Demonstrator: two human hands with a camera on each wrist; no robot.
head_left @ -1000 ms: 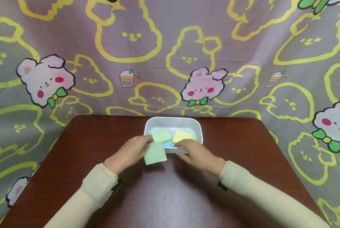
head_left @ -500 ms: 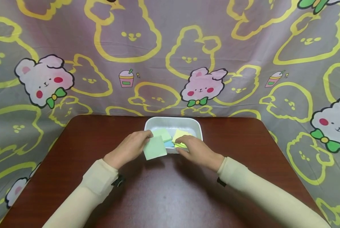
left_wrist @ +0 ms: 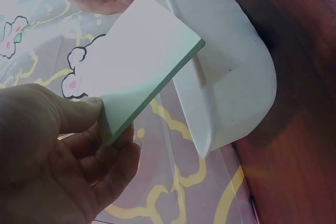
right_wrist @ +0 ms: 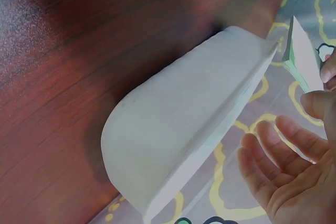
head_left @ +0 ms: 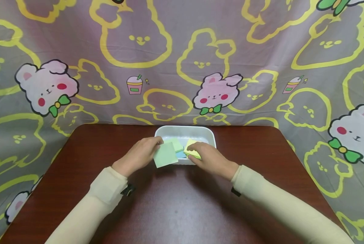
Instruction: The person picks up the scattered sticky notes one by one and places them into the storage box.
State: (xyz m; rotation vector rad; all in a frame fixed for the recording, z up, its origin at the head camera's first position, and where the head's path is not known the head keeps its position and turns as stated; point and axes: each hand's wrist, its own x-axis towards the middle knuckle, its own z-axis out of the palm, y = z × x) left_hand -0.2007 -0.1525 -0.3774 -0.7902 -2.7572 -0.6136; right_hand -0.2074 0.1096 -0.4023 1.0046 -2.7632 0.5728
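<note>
My left hand [head_left: 140,154] pinches a light green sticky note pad [head_left: 166,155] by its corner, thumb on one face and fingers behind. In the left wrist view the pad tilts beside the wall of the white tray [left_wrist: 231,77]. My right hand [head_left: 213,159] hovers at the tray's front right, over a yellow sticky note pad [head_left: 190,144]. Its fingers [right_wrist: 273,140] are loosely bent and spread from the thumb in the right wrist view, with nothing between them. Another green sticky note pad [head_left: 176,144] and a blue one [head_left: 180,155] lie in the tray.
The tray stands near the back edge of the dark red-brown table [head_left: 182,203]. Close behind the table hangs a grey curtain [head_left: 169,40] with yellow outlines and cartoon animals. Black straps [head_left: 128,190] sit at the wrists.
My left hand has risen slightly toward the tray with the green pad. My right hand has shifted a little, and the yellow pad's front edge now shows below its fingers.
</note>
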